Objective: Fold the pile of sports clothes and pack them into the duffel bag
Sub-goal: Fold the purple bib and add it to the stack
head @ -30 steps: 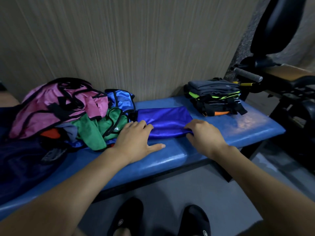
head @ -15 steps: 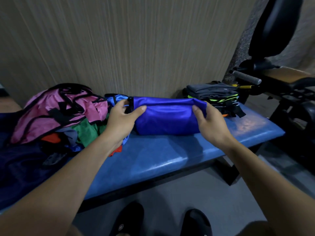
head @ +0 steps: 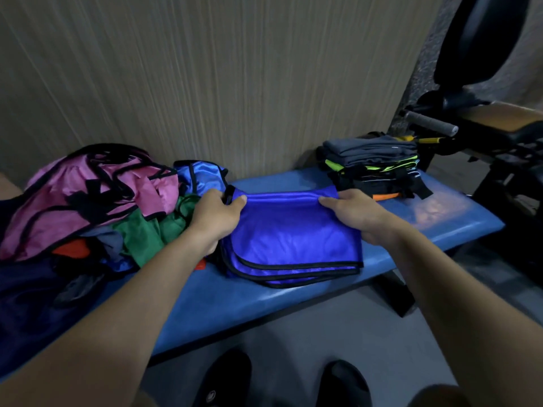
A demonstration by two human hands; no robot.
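A plain wall runs close behind the padded blue bench, whose front strip and right end lie bare. At its left, a loose pile of pink, green and blue clothes crowds the left hand. A neat stack of dark folded clothes sits at the far right, just beside the right hand. Between them lies the shiny blue garment, folded, black-trimmed, layered edges frontward. The left hand pinches its far left corner; the right hand grips its far right corner.

Two hands, two shoes, one bench.
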